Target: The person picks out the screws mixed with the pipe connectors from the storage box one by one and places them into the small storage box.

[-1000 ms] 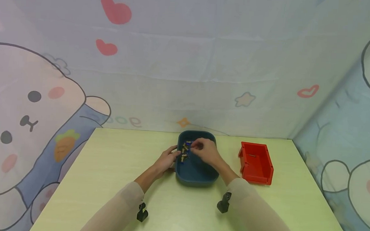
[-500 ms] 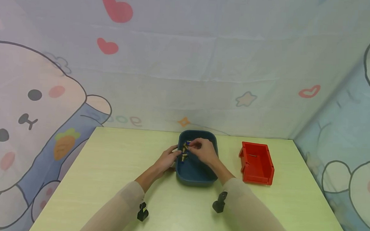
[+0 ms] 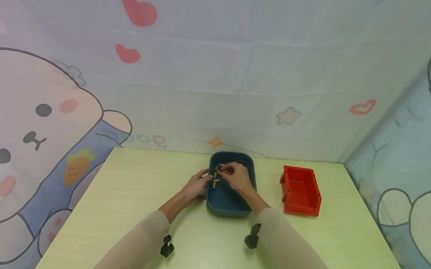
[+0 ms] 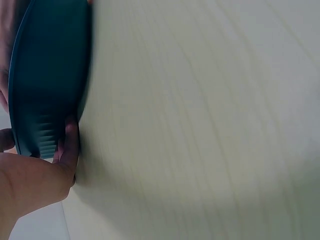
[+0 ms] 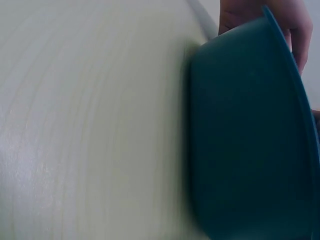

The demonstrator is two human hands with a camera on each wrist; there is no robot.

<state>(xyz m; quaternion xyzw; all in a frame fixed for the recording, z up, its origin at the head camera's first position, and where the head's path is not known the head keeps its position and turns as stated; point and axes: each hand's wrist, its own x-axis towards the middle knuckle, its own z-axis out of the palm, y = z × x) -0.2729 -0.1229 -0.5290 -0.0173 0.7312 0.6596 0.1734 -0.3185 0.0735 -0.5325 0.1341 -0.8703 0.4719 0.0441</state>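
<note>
Pale yellow-green surface (image 3: 138,175), approx. rectangular, w/ faint wood-grain lines in the wrist views; far edge runs along the backdrop cloth (image 3: 203,90). Directly on it, 2 containers. Dk blue bin (image 3: 230,201): rounded corners, abt. mid-width, far end close to the back edge, long side running front-to-back. Red bin (image 3: 301,196): boxier, to the R of the blue one, well apart from it, set at a slight angle.
</note>
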